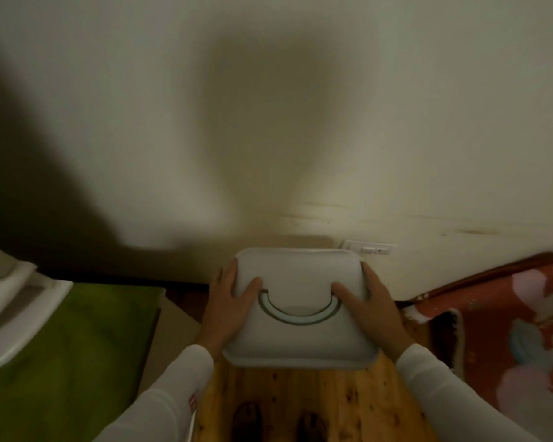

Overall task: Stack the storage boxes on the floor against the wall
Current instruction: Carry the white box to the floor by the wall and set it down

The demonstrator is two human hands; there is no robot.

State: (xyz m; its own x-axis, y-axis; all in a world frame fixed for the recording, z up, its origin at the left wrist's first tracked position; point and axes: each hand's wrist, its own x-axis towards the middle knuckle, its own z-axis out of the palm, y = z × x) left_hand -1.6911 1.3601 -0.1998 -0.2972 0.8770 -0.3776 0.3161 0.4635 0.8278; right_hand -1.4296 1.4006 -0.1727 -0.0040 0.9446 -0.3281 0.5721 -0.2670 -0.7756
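Two hands clasp one white box [300,301] at lower centre: left hand [229,301] and right hand [369,303] on its sides, thumbs on the lid. Its far edge sits near the wall [268,106]; what lies beneath is hidden. Judgement: keep it level, square it to the wall, lower evenly. A green surface [77,346] lower left and a red blanket [508,314] lower right narrow the floor [300,397] gap.
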